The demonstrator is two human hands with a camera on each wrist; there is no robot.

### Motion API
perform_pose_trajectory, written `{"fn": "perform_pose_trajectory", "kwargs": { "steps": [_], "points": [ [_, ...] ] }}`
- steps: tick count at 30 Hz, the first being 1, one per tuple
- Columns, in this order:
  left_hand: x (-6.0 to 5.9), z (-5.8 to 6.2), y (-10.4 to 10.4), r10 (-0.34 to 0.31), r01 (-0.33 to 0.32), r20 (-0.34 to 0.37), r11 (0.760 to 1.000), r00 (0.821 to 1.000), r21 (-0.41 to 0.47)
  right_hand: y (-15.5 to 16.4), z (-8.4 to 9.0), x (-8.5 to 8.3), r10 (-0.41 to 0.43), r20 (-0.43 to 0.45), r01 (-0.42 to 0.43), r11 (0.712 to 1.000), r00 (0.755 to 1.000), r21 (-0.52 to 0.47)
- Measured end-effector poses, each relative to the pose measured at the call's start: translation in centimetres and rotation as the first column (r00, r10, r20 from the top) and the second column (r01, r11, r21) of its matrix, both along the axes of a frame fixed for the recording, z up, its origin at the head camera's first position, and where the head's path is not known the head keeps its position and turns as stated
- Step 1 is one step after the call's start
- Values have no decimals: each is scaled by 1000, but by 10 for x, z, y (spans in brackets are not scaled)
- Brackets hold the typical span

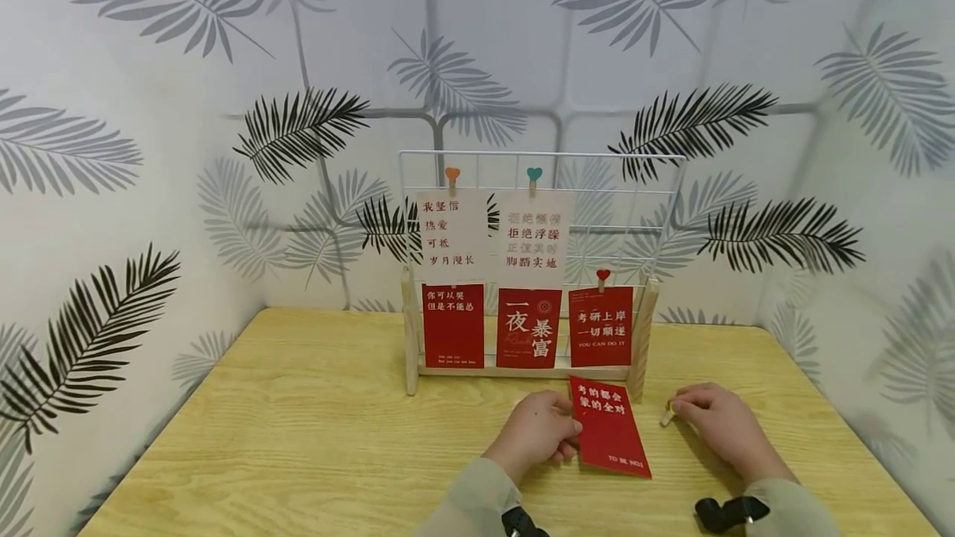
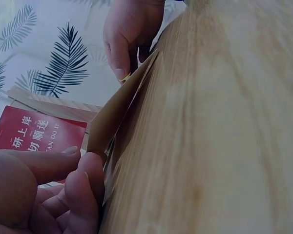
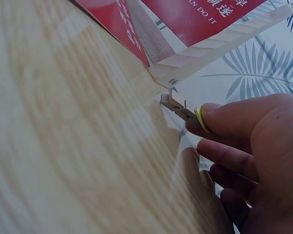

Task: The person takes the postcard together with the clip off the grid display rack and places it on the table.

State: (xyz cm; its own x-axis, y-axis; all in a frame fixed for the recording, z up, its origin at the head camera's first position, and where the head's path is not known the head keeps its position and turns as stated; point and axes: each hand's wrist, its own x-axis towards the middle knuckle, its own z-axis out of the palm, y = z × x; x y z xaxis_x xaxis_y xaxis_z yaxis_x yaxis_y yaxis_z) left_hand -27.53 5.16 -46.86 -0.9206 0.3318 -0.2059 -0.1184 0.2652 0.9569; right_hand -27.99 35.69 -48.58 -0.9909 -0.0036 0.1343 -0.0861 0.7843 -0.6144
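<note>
While I look on, taking twelve o'clock as straight ahead from the person, the left hand (image 1: 539, 429) sits at nine o'clock of the red card (image 1: 608, 429). Its thumb and fingers nearly meet, pinching the card's left edge. The card is at five o'clock from the rack (image 1: 492, 372), just on the person's side of it, over the table (image 1: 298, 437). In the left wrist view the card tilts, with its back showing; whether any edge touches the wood I cannot tell.

At three o'clock of the card, apart from it, is the right hand (image 1: 719, 425). Its thumb and forefinger are pressed together on a clip (image 3: 179, 111), wooden with a yellow top, the nose aimed at seven o'clock; the other fingers bend loosely beneath.

On the rack, one white card (image 1: 455, 234) hangs at ten o'clock under an orange heart (image 1: 452, 175), and another (image 1: 533, 230) at twelve under a teal heart (image 1: 534, 174). Below them are three more red ones: the first (image 1: 453, 334) at eight o'clock, the second (image 1: 526, 338) at six, and the third (image 1: 601, 330) at four, with a red heart (image 1: 603, 274) at its top. Behind everything, the wall (image 1: 492, 15) carries grey and black leaves.
</note>
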Motion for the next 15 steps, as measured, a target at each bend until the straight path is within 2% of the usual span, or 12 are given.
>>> {"fn": "perform_pose_trajectory", "kwargs": {
  "steps": [6, 15],
  "points": [
    [0, -3, 2, -26, 24, -22, 999, 999, -48, 0, 0, 3, 9, 1, -9, 1000, 1000, 19],
    [-1, -4, 1, -17, 16, -46, 999, 999, -41, 0, 2, 4, 10, 2, -10, 1000, 1000, 4]
  ]
}}
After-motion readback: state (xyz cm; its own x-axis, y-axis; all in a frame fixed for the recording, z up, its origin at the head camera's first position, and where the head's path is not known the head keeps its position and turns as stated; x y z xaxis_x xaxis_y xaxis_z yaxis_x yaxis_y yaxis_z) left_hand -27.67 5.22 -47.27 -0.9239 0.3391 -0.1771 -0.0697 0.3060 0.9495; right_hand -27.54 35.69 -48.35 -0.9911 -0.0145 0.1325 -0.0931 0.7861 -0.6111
